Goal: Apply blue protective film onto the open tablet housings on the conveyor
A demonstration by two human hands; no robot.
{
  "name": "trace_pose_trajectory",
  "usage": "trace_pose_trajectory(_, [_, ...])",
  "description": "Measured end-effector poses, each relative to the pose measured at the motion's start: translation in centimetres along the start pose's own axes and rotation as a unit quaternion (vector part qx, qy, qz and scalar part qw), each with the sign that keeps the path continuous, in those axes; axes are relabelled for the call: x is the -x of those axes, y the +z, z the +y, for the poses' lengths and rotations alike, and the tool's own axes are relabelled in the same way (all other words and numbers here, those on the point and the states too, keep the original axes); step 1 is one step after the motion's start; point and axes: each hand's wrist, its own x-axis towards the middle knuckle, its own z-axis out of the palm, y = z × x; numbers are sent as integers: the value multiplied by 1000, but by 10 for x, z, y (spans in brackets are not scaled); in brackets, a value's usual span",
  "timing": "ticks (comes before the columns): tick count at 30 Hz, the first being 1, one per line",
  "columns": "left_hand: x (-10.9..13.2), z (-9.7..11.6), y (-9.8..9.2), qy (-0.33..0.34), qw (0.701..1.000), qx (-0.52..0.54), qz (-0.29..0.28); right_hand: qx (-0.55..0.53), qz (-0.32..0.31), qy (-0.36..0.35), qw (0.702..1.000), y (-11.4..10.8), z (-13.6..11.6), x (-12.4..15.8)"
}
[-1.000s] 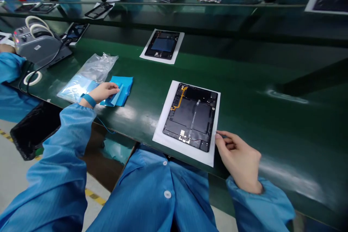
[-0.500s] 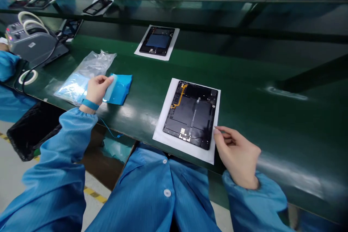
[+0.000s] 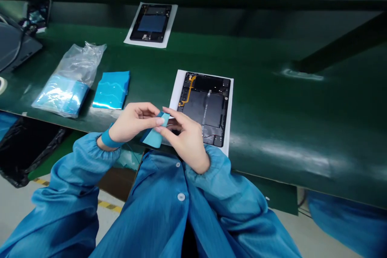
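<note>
Both my hands pinch one small blue film sheet (image 3: 155,136) near the table's front edge. My left hand (image 3: 133,123) is closed on its upper left part, thumb on top. My right hand (image 3: 189,139) is closed on its upper right part and covers the lower left corner of an opened black tablet (image 3: 200,107). That tablet lies on a white sheet (image 3: 177,82), with an orange flex cable (image 3: 190,92) along its left side. Left of my hands lies a stack of blue film (image 3: 111,88).
A clear plastic bag (image 3: 65,88) with blue film inside lies at the left. Farther back, a second opened tablet (image 3: 151,24) rests on white paper. A grey machine (image 3: 18,44) stands at the left edge, and a dark post (image 3: 332,48) at the right.
My left hand has lifted a film sheet off the stack and carried it right. My right hand has left the tablet's right edge and taken hold of the sheet. The view has tilted down.
</note>
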Motion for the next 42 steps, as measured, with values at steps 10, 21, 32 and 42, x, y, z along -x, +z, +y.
trace_pose_trajectory(10, [-5,3,-13,14,997,-62,-38,-88,-4,39,995,-3,6,1])
trace_pose_trajectory(21, [3,-3,2,77,983,-167,-16,-102,5,20,995,2,7,2])
trace_pose_trajectory(32, [4,6,-15,89,975,-161,126,-133,67,64,987,-9,13,2])
trace_pose_trajectory(42, [-42,33,-120,276,878,-199,335,62,-198,-121,971,77,44,78])
